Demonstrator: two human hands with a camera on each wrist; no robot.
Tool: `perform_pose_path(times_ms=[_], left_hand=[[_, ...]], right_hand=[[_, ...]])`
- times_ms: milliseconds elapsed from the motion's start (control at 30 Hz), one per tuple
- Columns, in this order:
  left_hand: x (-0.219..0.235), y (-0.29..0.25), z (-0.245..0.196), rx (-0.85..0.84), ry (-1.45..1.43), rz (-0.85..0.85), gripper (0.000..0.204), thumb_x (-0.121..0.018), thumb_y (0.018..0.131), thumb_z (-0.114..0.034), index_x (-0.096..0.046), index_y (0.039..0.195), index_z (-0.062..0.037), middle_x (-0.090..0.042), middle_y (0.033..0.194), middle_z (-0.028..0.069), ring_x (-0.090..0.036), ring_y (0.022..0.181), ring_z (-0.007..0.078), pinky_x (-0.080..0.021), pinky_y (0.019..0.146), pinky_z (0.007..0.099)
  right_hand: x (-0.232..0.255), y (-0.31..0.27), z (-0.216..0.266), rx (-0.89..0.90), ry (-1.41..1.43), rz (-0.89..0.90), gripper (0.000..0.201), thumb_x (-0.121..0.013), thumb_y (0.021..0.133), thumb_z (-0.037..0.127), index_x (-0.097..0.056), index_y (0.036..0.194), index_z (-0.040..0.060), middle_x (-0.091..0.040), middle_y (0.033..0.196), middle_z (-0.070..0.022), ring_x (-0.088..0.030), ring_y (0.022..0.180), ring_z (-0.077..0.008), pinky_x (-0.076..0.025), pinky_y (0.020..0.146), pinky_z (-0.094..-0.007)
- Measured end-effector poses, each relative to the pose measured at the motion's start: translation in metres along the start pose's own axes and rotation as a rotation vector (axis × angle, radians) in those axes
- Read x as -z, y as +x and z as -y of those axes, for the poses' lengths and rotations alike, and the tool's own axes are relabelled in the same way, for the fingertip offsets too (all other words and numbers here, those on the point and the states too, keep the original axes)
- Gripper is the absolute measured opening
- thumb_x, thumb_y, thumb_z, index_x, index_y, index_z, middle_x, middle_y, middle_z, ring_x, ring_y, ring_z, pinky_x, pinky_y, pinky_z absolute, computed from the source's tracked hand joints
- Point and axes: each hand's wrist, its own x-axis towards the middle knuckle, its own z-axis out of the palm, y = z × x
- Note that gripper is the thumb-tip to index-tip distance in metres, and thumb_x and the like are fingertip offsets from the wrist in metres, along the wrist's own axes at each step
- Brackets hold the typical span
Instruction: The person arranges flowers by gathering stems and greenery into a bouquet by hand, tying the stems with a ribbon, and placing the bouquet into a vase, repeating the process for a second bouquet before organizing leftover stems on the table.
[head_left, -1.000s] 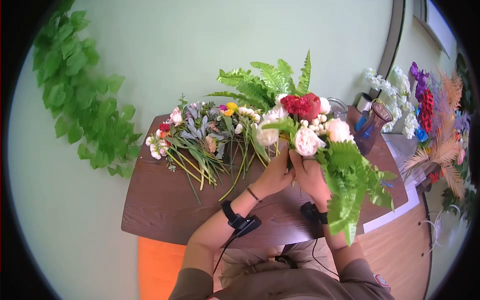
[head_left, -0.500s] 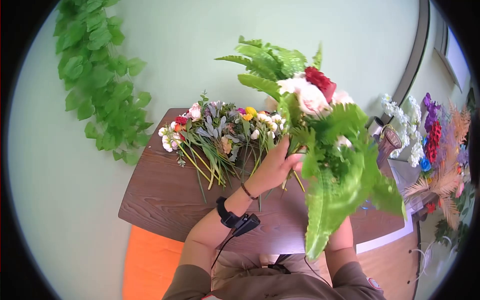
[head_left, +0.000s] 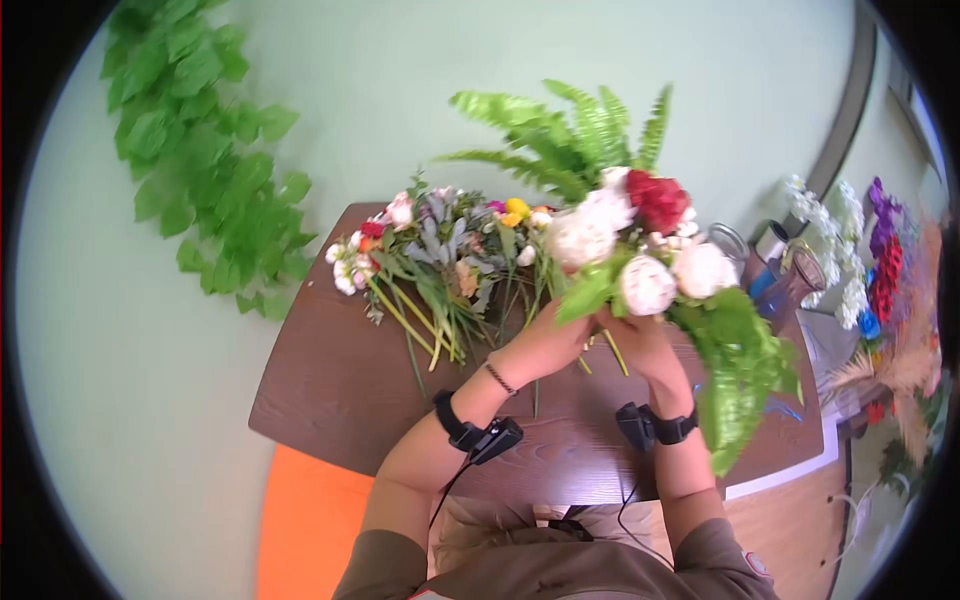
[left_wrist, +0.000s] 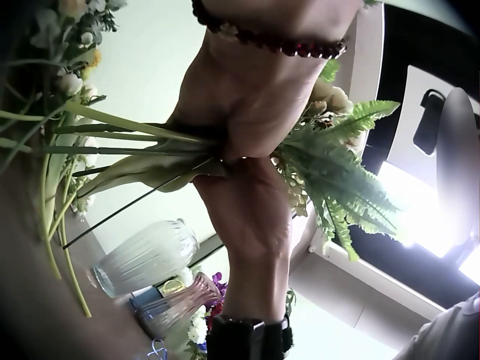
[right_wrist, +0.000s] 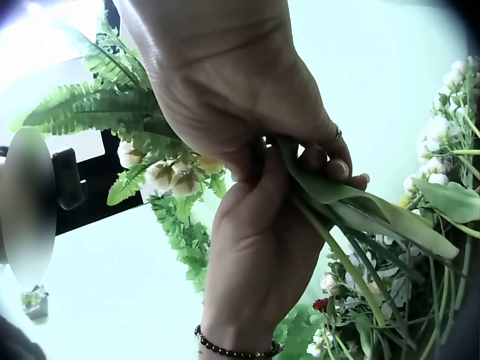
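A bouquet of pale pink-white peonies [head_left: 647,284], a red flower [head_left: 658,203] and green fern fronds [head_left: 740,365] is held over the table by both hands, blossoms on top. My left hand [head_left: 550,345], with a beaded bracelet, grips the stems just under the blossoms. Pressed close against it, my right hand [head_left: 645,350] also curls its fingers round the stems. In the right wrist view, green stems [right_wrist: 349,270] and a broad leaf [right_wrist: 375,210] stick out below the two hands. The blossoms hide part of the fingers in the head view.
Loose flowers [head_left: 440,250] with long stems lie across the left and middle of the brown table [head_left: 330,390]. At the right stand a clear ribbed glass vase [left_wrist: 146,257] and a pinkish glass vase [head_left: 795,280]. Further right are more artificial flowers [head_left: 885,280].
The bouquet was tilted and turned half a second ago, its fern covering the right hand. Now its blossoms are lower and both hands show again at the stems. The head view has shifted slightly.
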Motion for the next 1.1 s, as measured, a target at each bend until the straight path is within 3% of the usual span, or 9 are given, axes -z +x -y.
perform_pose_path(times_ms=[167,300,533,567,633,700,800,867,1100], left_hand=[[-0.007,-0.017,0.028,-0.158,0.246,-0.085,0.038,-0.056,0.077,-0.003,-0.055,0.115,-0.0048,-0.057,0.113,0.0174,-0.053,0.106,0.0347,-0.042,0.092,0.0417],[0.0,-0.017,0.01,0.141,-0.256,-0.023,0.035,-0.057,0.079,-0.007,-0.056,0.114,-0.0069,-0.058,0.113,0.0133,-0.054,0.106,0.031,-0.041,0.092,0.0398],[0.003,-0.013,-0.004,-0.161,0.25,-0.127,0.028,-0.051,0.079,0.0,-0.053,0.107,0.0015,-0.057,0.102,0.0213,-0.052,0.099,0.0408,-0.043,0.088,0.0431],[0.002,-0.011,-0.007,-0.152,0.248,-0.129,0.028,-0.051,0.079,0.0,-0.053,0.107,0.0015,-0.057,0.102,0.0213,-0.052,0.099,0.0408,-0.043,0.088,0.0431],[0.011,-0.001,-0.027,0.023,0.23,-0.016,0.029,-0.051,0.082,-0.004,-0.05,0.11,0.0032,-0.055,0.102,0.0251,-0.051,0.098,0.0443,-0.042,0.089,0.0443],[0.006,-0.004,-0.025,0.147,0.177,-0.059,0.036,-0.053,0.087,-0.013,-0.043,0.118,0.0042,-0.054,0.102,0.0282,-0.052,0.097,0.043,-0.043,0.084,0.0456],[0.011,-0.003,-0.023,-0.087,0.119,-0.216,0.034,-0.055,0.088,-0.019,-0.048,0.11,0.0051,-0.056,0.098,0.0265,-0.054,0.092,0.0419,-0.043,0.08,0.0451],[0.02,-0.006,-0.022,0.161,0.25,0.046,0.036,-0.059,0.086,-0.027,-0.054,0.102,0.0053,-0.057,0.093,0.0234,-0.055,0.089,0.0397,-0.044,0.078,0.0438],[0.055,-0.009,0.008,0.297,0.384,-0.083,0.038,-0.058,0.086,-0.032,-0.058,0.092,0.0054,-0.059,0.085,0.0217,-0.056,0.086,0.0381,-0.044,0.077,0.0438]], right_hand=[[-0.022,-0.001,-0.027,0.169,0.024,-0.175,0.032,-0.057,0.087,0.022,-0.059,0.114,0.0064,-0.062,0.109,-0.0081,-0.054,0.107,-0.0221,-0.037,0.096,-0.0365],[-0.036,0.002,-0.043,0.194,-0.06,-0.252,0.031,-0.057,0.086,0.021,-0.059,0.113,0.0071,-0.061,0.109,-0.0099,-0.055,0.104,-0.0248,-0.039,0.094,-0.0371],[-0.049,0.003,-0.045,0.25,-0.221,-0.328,0.029,-0.056,0.085,0.02,-0.059,0.111,0.0083,-0.061,0.108,-0.0131,-0.056,0.1,-0.0294,-0.042,0.09,-0.0383],[-0.04,0.001,-0.044,0.409,-0.415,-0.342,0.027,-0.053,0.085,0.015,-0.058,0.109,0.0039,-0.06,0.104,-0.019,-0.056,0.096,-0.0342,-0.043,0.086,-0.0403],[-0.038,0.013,-0.031,0.283,0.126,-0.294,0.025,-0.052,0.085,0.014,-0.058,0.105,-0.0007,-0.059,0.099,-0.022,-0.055,0.095,-0.0366,-0.043,0.085,-0.0414],[-0.026,0.014,-0.02,0.367,0.249,-0.244,0.028,-0.052,0.09,0.023,-0.056,0.1,-0.004,-0.059,0.094,-0.0227,-0.056,0.091,-0.0342,-0.043,0.081,-0.0391],[-0.013,0.013,-0.029,0.134,0.198,-0.3,0.028,-0.045,0.096,0.021,-0.054,0.086,-0.0031,-0.058,0.08,-0.0151,-0.055,0.076,-0.0218,-0.043,0.075,-0.0306],[-0.004,0.012,0.012,0.209,0.488,-0.26,0.029,-0.04,0.098,0.02,-0.051,0.08,0.0002,-0.054,0.074,-0.0056,-0.051,0.069,-0.0118,-0.044,0.07,-0.0272],[0.017,0.018,0.02,0.251,0.77,-0.191,0.021,-0.038,0.099,0.02,-0.045,0.093,0.0018,-0.043,0.073,-0.0015,-0.046,0.069,-0.0121,-0.046,0.068,-0.029]])
